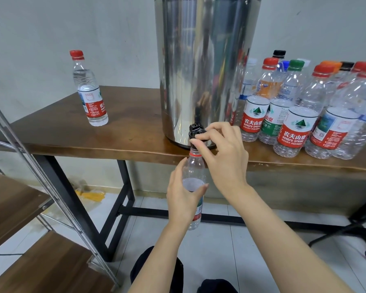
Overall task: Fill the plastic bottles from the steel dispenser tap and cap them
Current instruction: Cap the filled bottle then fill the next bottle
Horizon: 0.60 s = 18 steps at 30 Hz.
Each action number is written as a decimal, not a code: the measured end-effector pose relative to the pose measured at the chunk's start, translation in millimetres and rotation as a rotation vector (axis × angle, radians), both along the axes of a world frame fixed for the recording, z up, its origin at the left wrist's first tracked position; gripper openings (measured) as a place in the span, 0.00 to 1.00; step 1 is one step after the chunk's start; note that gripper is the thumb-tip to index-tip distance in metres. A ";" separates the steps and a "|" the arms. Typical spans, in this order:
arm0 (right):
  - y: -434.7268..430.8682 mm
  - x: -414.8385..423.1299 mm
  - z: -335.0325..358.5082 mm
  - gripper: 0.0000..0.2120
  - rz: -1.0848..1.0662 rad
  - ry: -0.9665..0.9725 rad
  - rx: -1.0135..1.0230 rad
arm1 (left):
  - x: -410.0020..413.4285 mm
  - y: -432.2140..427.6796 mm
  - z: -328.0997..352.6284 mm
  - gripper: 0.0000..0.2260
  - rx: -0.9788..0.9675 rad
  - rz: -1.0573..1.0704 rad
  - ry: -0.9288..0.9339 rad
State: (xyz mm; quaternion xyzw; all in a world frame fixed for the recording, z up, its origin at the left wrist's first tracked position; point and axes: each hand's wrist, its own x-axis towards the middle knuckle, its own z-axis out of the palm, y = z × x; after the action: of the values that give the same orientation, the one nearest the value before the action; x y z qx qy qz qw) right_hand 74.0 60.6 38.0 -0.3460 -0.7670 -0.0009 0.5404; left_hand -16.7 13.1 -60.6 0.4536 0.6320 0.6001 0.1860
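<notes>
A tall steel dispenser [205, 66] stands on the brown wooden table [76, 134], its black tap [195, 130] jutting over the front edge. My left hand [183, 195] grips an uncapped clear plastic bottle [193, 168] below the table edge, its mouth right under the tap. Water stands about halfway up the bottle. My right hand [222, 149] pinches the tap's black handle with thumb and fingers. A capped, full bottle with a red cap [89, 89] stands upright at the table's left.
Several capped empty bottles [304, 106] with red, green, black and orange caps crowd the table right of the dispenser. A metal-framed wooden shelf unit [30, 208] stands at the left. Black cables [363, 240] lie on the tiled floor at the right.
</notes>
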 end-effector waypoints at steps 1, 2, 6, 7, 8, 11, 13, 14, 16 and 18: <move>0.0 0.3 0.2 0.07 -0.013 -0.008 0.003 | -0.1 -0.7 0.5 0.38 0.002 -0.005 0.002; 1.3 1.9 1.1 0.07 -0.015 -0.013 0.002 | -0.3 -1.4 1.3 0.38 0.002 -0.008 0.011; 14.8 14.7 9.3 0.06 0.046 0.005 -0.129 | -1.5 -2.8 3.7 0.37 -0.008 -0.015 0.058; 18.6 16.6 10.7 0.06 0.056 -0.003 -0.145 | -1.7 -2.6 3.8 0.37 -0.009 -0.017 0.063; 21.7 17.3 11.1 0.05 0.064 -0.014 -0.145 | -2.0 -2.2 3.6 0.37 -0.008 -0.017 0.066; 28.3 16.8 6.9 0.05 0.088 -0.017 -0.125 | -2.4 -1.0 3.2 0.36 0.006 -0.012 0.054; 30.9 16.8 2.3 0.07 0.100 0.001 -0.124 | -1.8 0.0 2.1 0.37 0.023 -0.011 0.042; 31.7 16.9 0.6 0.08 0.106 0.014 -0.125 | -1.4 0.2 1.2 0.37 0.032 -0.009 0.037; 32.7 16.3 -1.9 0.10 0.124 0.045 -0.120 | -0.5 0.6 -0.3 0.37 0.043 0.004 0.033; 33.6 14.7 -3.7 0.10 0.149 0.070 -0.116 | 0.9 0.8 -0.9 0.36 0.049 0.019 0.036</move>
State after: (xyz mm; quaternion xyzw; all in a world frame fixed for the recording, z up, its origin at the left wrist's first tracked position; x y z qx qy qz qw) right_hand 88.8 94.1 34.2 -0.3184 -0.7700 0.0958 0.5445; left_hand -15.8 13.9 -61.5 0.4626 0.6248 0.6089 0.1577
